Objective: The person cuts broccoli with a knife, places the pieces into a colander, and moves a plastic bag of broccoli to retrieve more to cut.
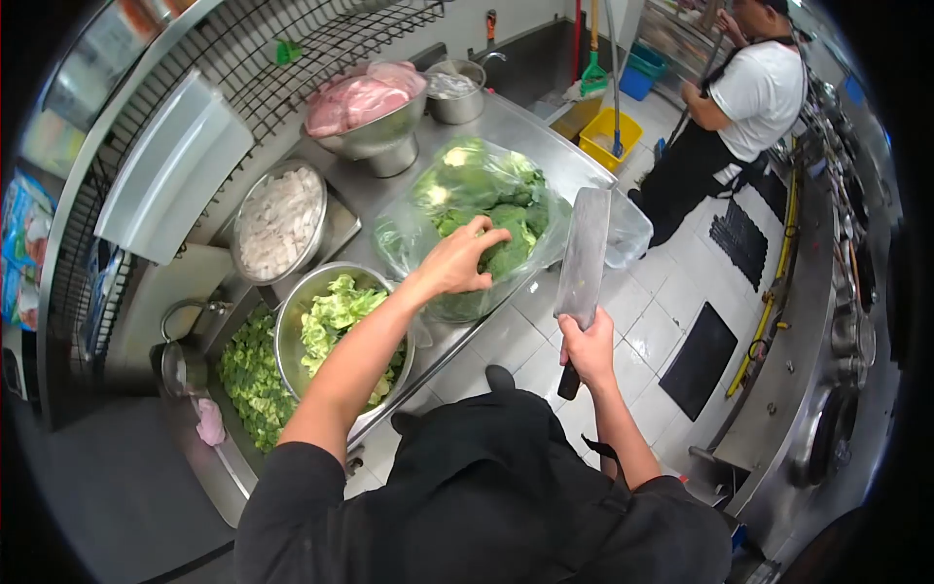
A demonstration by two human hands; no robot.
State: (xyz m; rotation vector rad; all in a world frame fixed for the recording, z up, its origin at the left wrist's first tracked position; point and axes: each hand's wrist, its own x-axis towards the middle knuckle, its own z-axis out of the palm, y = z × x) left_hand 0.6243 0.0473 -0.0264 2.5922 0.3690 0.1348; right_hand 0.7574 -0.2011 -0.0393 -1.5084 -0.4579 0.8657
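A clear plastic bag (pixel 394 238) on the steel counter holds several heads of broccoli (pixel 506 255). Over the broccoli is my left hand (pixel 461 258), fingers apart and curved, touching or just above one head. My right hand (pixel 588 350) is wrapped round the dark handle of a cleaver (pixel 585 258), its wide blade pointing up, to the right of the bag. Left of the bag, a steel bowl (pixel 285 336) contains pale green leafy pieces (pixel 336 316). Cut green pieces (pixel 253 375) fill the sink beside that bowl.
A bowl of raw meat (pixel 362 102), a bowl of pale pieces (pixel 282 222) and a metal pot (pixel 455 92) stand along the back. A person (pixel 744 97) in a white shirt stands at the upper right, near a yellow bucket (pixel 611 136). Dark mats (pixel 699 360) lie on the tiled floor.
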